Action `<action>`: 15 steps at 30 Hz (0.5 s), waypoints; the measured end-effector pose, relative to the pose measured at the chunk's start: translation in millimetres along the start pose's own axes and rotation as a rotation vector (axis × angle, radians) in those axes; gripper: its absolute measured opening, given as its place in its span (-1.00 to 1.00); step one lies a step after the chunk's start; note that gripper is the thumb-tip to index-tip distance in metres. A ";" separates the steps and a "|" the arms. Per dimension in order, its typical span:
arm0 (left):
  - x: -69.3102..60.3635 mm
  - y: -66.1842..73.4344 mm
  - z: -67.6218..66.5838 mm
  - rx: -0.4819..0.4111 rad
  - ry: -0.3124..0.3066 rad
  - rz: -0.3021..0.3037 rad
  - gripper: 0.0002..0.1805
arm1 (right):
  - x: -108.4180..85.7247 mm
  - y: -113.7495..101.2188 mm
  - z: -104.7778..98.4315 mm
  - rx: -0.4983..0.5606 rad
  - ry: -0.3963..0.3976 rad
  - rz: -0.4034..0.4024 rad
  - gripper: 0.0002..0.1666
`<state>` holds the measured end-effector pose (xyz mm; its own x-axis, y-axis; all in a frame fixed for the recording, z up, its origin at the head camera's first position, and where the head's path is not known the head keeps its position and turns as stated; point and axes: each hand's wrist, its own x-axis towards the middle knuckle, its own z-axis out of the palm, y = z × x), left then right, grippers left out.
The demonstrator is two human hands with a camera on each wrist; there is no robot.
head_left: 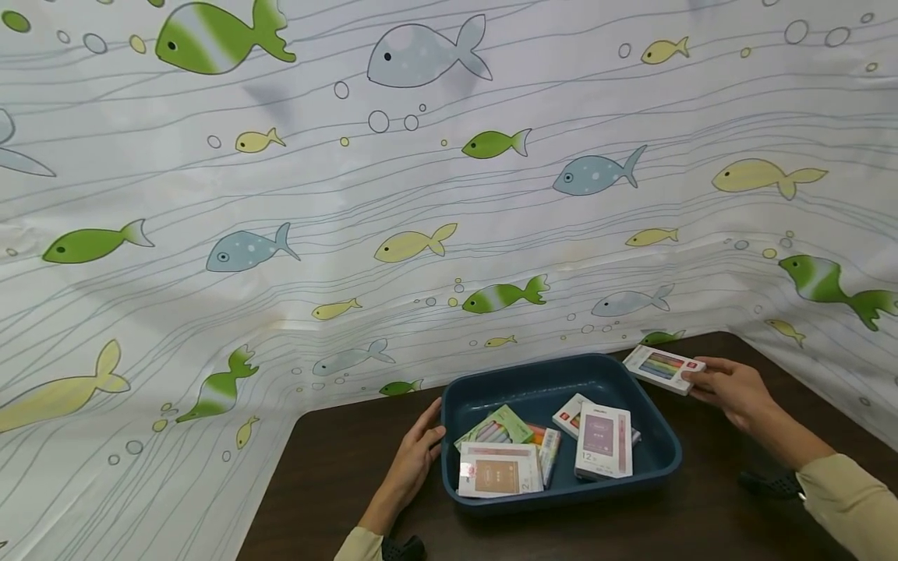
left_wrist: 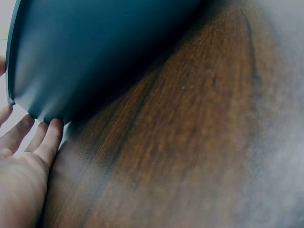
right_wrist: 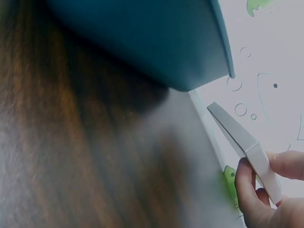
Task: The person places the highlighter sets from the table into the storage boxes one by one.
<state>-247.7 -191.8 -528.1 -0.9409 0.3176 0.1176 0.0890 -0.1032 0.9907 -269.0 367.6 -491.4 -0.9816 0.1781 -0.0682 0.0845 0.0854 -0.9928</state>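
Observation:
Beyond the right rim of a dark blue plastic bin (head_left: 561, 499), my right hand (head_left: 733, 389) pinches a flat white box of crayons (head_left: 659, 368) by its right end. Coloured sticks show through the box's window. In the right wrist view the same box (right_wrist: 237, 128) appears edge-on between thumb and fingers, apart from the bin. My left hand (head_left: 414, 452) rests on the bin's left side. The left wrist view shows its fairly straight fingers (left_wrist: 50, 137) touching the outer wall.
Inside the bin lie a green box (head_left: 515, 425), a white box with a brown label (head_left: 498, 471), a white box with a purple label (head_left: 605, 440) and other small packs. A dark wooden table (head_left: 337, 452) carries the bin. Fish-patterned sheeting (head_left: 351, 195) stands behind.

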 end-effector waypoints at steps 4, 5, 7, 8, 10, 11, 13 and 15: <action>-1.1 0.6 0.8 -0.014 0.008 -0.001 -0.33 | -0.8 -10.3 1.8 0.001 0.009 -0.011 -0.07; -1.1 0.3 0.5 -0.014 0.010 0.000 -0.33 | -0.9 -12.5 2.1 0.004 0.012 -0.011 -0.08; -0.8 0.6 0.6 -0.016 0.010 0.001 -0.33 | -0.5 -15.7 2.2 0.005 0.020 -0.014 -0.09; -0.7 0.8 0.6 -0.014 0.011 0.001 -0.33 | 0.0 -16.6 2.0 0.005 0.020 -0.019 -0.10; -0.3 0.7 0.6 -0.013 0.011 0.002 -0.33 | 0.6 -18.4 1.8 0.015 0.028 -0.022 -0.10; -0.1 0.8 0.5 -0.013 0.011 0.002 -0.33 | 0.7 -19.2 1.8 0.022 0.031 -0.024 -0.10; -0.1 0.9 0.9 -0.010 0.010 0.002 -0.32 | 1.1 -20.5 1.8 0.037 0.038 -0.021 -0.08; -0.2 0.5 0.9 -0.009 0.010 0.003 -0.31 | 1.0 -22.0 1.9 0.056 0.039 -0.013 -0.05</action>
<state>-247.1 -191.0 -527.6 -0.9437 0.3081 0.1202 0.0892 -0.1128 0.9896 -272.2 364.0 -469.8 -0.9752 0.2153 -0.0520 0.0606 0.0333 -0.9976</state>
